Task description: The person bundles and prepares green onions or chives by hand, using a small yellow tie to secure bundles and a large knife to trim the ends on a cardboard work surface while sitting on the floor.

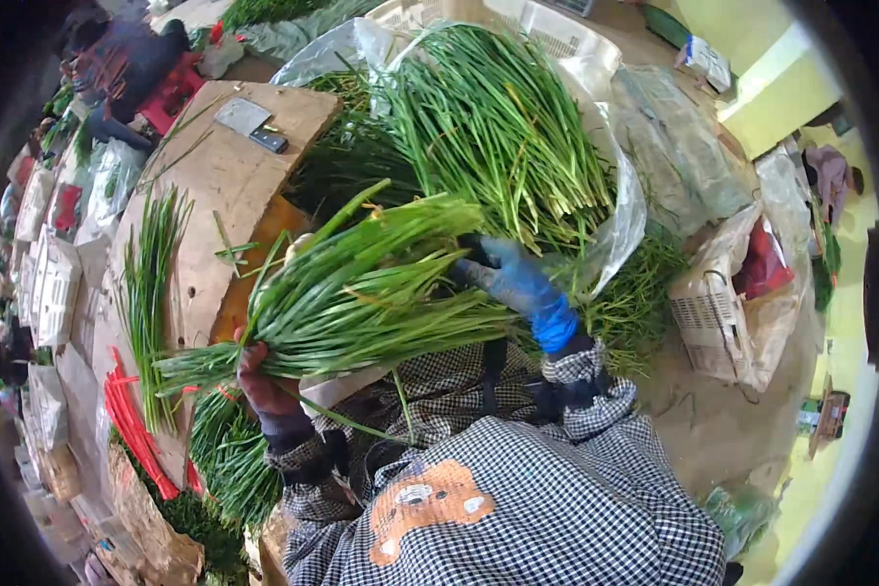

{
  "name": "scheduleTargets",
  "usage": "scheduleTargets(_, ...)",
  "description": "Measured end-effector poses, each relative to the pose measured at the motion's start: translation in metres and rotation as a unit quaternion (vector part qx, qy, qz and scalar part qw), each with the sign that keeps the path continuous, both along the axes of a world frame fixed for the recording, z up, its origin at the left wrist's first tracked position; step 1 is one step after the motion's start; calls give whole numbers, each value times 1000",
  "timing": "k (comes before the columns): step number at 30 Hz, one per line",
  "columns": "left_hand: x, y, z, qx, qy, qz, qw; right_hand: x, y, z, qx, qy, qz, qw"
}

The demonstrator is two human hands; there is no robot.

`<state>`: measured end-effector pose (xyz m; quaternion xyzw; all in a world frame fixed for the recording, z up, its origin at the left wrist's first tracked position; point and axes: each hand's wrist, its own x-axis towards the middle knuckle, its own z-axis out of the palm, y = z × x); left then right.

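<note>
The left hand (262,383) is closed around the chive bunch (361,293) near its tips. The right hand (508,275), gloved blue, curls its fingers over the other end.

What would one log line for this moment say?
left hand: grips bundle of green chives at one end | right hand, blue glove: holds other end | behind: chive pile in clear plastic bag

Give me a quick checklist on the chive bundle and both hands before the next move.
1. Left hand grips the bundle near one end: ok.
2. Right hand, in a blue glove, holds the other end: ok.
3. Bundle lifted off the wooden block: ok.
4. Stalk ends lined up: not ok, some stick out.
5. Cleaver lying on the block, away from both hands: ok.
6. Red ties within reach: cannot tell.
</note>
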<state>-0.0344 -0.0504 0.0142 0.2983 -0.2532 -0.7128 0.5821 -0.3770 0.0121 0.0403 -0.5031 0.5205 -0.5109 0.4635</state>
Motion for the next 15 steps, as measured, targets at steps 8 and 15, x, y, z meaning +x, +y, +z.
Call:
scheduleTargets(8, 27, 5, -40, 100, 31, 157, 982, 4, 41, -53, -25, 253, -25, 967)
scheduleTargets(15, 14, -1, -28, 75, 39, 126, 988, -78, 101, -56, 154, 335, -166, 915)
